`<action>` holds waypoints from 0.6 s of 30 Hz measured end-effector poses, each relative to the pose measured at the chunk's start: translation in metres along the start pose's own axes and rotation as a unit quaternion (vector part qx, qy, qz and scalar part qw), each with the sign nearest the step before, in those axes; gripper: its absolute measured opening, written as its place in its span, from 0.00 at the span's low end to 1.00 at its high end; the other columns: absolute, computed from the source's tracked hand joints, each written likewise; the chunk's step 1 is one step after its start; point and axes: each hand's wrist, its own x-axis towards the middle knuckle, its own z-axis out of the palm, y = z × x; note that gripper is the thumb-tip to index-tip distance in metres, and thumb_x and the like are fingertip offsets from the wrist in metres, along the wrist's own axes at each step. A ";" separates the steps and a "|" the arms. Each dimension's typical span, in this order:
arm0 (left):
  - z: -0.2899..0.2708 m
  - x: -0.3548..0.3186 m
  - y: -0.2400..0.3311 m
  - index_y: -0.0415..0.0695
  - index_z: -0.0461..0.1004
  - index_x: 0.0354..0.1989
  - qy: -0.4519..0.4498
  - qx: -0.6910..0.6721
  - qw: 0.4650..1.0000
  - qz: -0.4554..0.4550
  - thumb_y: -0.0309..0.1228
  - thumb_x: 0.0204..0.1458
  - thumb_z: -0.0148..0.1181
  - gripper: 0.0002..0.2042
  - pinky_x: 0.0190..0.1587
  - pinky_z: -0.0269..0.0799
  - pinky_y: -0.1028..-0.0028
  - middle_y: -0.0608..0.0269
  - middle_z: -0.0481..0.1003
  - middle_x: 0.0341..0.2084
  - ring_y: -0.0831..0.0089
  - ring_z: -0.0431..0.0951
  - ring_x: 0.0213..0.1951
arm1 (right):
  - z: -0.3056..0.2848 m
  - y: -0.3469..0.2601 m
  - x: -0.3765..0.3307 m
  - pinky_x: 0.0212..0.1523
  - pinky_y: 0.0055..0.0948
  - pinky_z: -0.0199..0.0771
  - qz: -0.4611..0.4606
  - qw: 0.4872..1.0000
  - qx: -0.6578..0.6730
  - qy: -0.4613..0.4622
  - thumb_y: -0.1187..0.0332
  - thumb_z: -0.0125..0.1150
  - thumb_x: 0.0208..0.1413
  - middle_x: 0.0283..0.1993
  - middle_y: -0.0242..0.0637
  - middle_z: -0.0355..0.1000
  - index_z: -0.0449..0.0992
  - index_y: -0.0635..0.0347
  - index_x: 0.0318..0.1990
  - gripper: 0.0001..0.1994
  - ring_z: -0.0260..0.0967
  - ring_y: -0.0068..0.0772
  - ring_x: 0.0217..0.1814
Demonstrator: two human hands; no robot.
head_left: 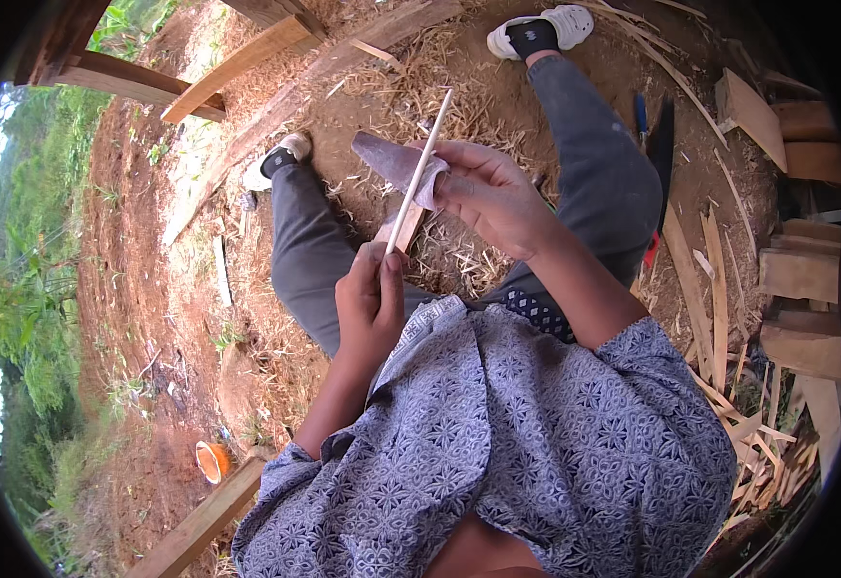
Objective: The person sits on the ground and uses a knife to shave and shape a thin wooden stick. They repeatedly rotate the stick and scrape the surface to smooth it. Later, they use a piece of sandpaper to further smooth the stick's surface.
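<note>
A thin pale stick [418, 173] is pinched at its lower end by the closed left hand [370, 303], while a broad grey blade [393, 164] is gripped in the curled right hand [493, 197]

Open ground [459, 106] with straw litter lies free between the knees; stacked offcuts [801, 279] crowd the right, planks [247, 58] block the far-left ground.

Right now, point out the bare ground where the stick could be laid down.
Bare red earth lies left of the left leg. Between the legs is littered with shavings; the right side is crowded with wood offcuts.
</note>
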 end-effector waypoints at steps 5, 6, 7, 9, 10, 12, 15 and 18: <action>-0.001 0.001 0.004 0.37 0.73 0.37 -0.006 0.024 1.000 0.001 0.27 0.66 0.50 0.08 0.26 0.60 0.76 0.63 0.68 0.19 0.80 0.64 0.21 | -0.001 0.011 0.000 0.56 0.29 0.74 0.000 0.995 0.093 -0.027 0.73 0.57 0.66 0.50 0.35 0.76 0.73 0.64 0.58 0.14 0.73 0.26 0.52; -0.001 0.000 0.005 0.37 0.73 0.36 -0.009 0.028 1.000 -0.004 0.28 0.66 0.50 0.09 0.26 0.61 0.76 0.63 0.68 0.19 0.80 0.65 0.21 | -0.002 0.013 0.002 0.56 0.30 0.74 -0.001 0.994 0.099 -0.038 0.72 0.57 0.66 0.50 0.35 0.76 0.74 0.63 0.57 0.14 0.73 0.26 0.53; -0.001 -0.001 0.006 0.37 0.73 0.36 -0.011 0.030 0.999 -0.010 0.28 0.66 0.50 0.09 0.26 0.61 0.75 0.63 0.68 0.18 0.80 0.65 0.21 | -0.002 0.015 0.003 0.57 0.30 0.73 0.000 0.995 0.095 -0.036 0.71 0.56 0.67 0.50 0.34 0.76 0.75 0.63 0.56 0.13 0.73 0.25 0.53; -0.003 -0.002 0.009 0.37 0.73 0.34 -0.022 0.035 0.999 -0.020 0.29 0.67 0.49 0.11 0.26 0.62 0.75 0.62 0.68 0.18 0.80 0.65 0.21 | -0.002 0.018 0.005 0.57 0.31 0.72 0.001 0.996 0.087 -0.032 0.69 0.56 0.67 0.50 0.33 0.76 0.76 0.62 0.53 0.11 0.72 0.24 0.54; -0.005 -0.002 0.011 0.36 0.73 0.34 -0.030 0.035 0.999 -0.024 0.30 0.67 0.48 0.12 0.26 0.62 0.74 0.62 0.67 0.17 0.80 0.65 0.21 | -0.003 0.019 0.005 0.57 0.32 0.72 -0.005 0.996 0.083 -0.038 0.69 0.55 0.68 0.50 0.33 0.76 0.76 0.62 0.52 0.11 0.72 0.24 0.54; -0.007 -0.003 0.012 0.36 0.73 0.32 -0.039 0.022 0.999 -0.030 0.31 0.67 0.47 0.14 0.26 0.62 0.73 0.62 0.67 0.17 0.80 0.66 0.22 | -0.004 0.021 0.007 0.58 0.32 0.71 -0.017 0.996 0.073 -0.050 0.67 0.54 0.69 0.49 0.34 0.76 0.77 0.62 0.51 0.11 0.72 0.25 0.55; -0.005 -0.006 0.008 0.37 0.73 0.31 -0.048 -0.023 0.998 -0.044 0.34 0.68 0.45 0.16 0.26 0.61 0.74 0.65 0.66 0.17 0.80 0.65 0.22 | -0.008 0.022 0.007 0.58 0.32 0.71 -0.006 0.996 0.066 -0.059 0.67 0.52 0.70 0.50 0.36 0.76 0.76 0.63 0.51 0.11 0.73 0.27 0.56; -0.004 -0.009 0.005 0.38 0.72 0.29 -0.063 -0.087 0.990 -0.089 0.36 0.69 0.44 0.18 0.25 0.57 0.76 0.69 0.65 0.16 0.82 0.62 0.21 | -0.001 0.016 0.006 0.57 0.32 0.72 -0.007 0.997 0.042 -0.071 0.67 0.50 0.70 0.51 0.39 0.77 0.75 0.65 0.52 0.12 0.74 0.30 0.56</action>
